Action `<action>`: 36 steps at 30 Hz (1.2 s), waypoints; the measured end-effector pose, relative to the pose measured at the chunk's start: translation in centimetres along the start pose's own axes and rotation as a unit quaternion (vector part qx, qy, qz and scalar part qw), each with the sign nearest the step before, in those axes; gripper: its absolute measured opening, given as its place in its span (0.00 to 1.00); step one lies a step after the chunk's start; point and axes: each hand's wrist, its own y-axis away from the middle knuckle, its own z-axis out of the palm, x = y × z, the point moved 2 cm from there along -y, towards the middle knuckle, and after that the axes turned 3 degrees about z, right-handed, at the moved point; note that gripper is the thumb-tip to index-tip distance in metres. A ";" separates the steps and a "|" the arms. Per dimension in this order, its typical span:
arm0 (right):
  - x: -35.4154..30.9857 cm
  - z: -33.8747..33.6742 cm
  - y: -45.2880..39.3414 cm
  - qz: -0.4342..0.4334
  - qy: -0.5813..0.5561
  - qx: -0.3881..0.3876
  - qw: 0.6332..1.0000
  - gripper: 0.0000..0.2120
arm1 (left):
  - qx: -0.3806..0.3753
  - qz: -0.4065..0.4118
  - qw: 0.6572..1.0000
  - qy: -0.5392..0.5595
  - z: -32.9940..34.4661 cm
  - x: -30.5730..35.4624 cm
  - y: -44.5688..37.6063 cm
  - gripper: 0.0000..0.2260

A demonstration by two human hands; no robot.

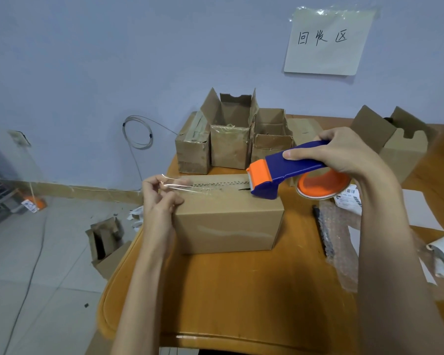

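Observation:
A closed cardboard box (228,221) lies on the wooden table (241,290). My right hand (344,152) grips a blue and orange tape dispenser (274,175), whose orange blade end rests on the box's top seam near the right end. A strip of clear tape (180,185) runs along the seam to the left edge. My left hand (159,201) pinches the tape's free end at the box's left top corner.
Several open, worn cardboard boxes (228,142) stand at the table's back edge, another (400,142) at the right. Bubble wrap (341,239), a black pen (322,231), labels (349,198) and papers lie to the right. A torn box (105,242) sits on the floor at left.

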 end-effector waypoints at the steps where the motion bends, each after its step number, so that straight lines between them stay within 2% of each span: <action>1: -0.1 0.0 0.0 0.000 0.002 -0.002 1.000 0.29 | 0.003 -0.006 1.000 0.012 0.1 0.1 0.1 0.18; 5: -0.7 0.0 -0.1 0.012 0.002 -0.006 1.000 0.30 | 0.036 -0.043 0.997 0.061 0.1 0.2 0.0 0.17; 8: -1.1 0.1 -0.3 0.020 0.013 -0.003 1.000 0.31 | 0.038 -0.040 0.998 0.040 0.1 0.7 -0.2 0.16; 11: -1.2 0.2 -0.4 0.029 0.010 -0.005 1.000 0.32 | 0.037 -0.040 0.998 0.040 0.2 1.6 -0.4 0.12; 13: -1.1 0.1 -0.4 0.034 0.006 -0.009 0.999 0.29 | 0.047 -0.058 0.996 0.053 0.3 2.1 -0.7 0.08; 16: -1.1 0.1 -0.2 0.037 -0.004 -0.019 0.999 0.26 | 0.069 -0.077 0.995 -0.005 -0.6 2.3 -1.1 0.04; 19: -1.0 0.1 0.0 0.039 -0.014 -0.026 0.999 0.28 | 0.081 -0.101 0.988 -0.086 -1.6 1.3 -1.1 0.05; 23: -1.0 0.1 -0.1 0.032 -0.009 -0.034 0.999 0.23 | 0.073 -0.131 0.977 -0.151 -1.6 0.4 -0.6 0.06; 27: -0.7 0.2 0.0 0.032 -0.020 -0.038 0.999 0.21 | 0.061 -0.109 0.969 -0.213 -1.8 0.0 -0.6 0.05; 33: -0.3 0.3 0.0 0.031 -0.025 -0.027 0.999 0.21 | 0.030 -0.048 0.928 -0.368 -2.1 0.2 -1.2 0.06; 36: -0.3 0.4 0.3 0.024 -0.025 -0.024 0.999 0.19 | 0.006 -0.036 0.865 -0.500 -2.5 0.7 -1.4 0.06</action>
